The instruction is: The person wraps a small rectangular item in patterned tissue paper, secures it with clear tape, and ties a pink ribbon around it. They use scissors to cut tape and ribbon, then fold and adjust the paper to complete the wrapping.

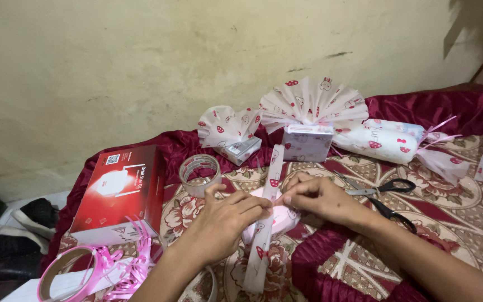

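My L hand (225,221) & R hand (318,199): fingertips pinched together on long pleated white paper strip w/ red print (268,215), lying over small pink box (279,218) under my fingers. Black-handled scissors (386,197) just right of R hand.

**One view, looking down from my head**

I'm wearing the only camera on my head — it's looking forward and down across the patterned cloth (420,193) toward the yellowish wall (141,67). It's sitting close: my left hand (225,221) and right hand (317,198) are filling the lower middle — forearms running off the bottom edge.
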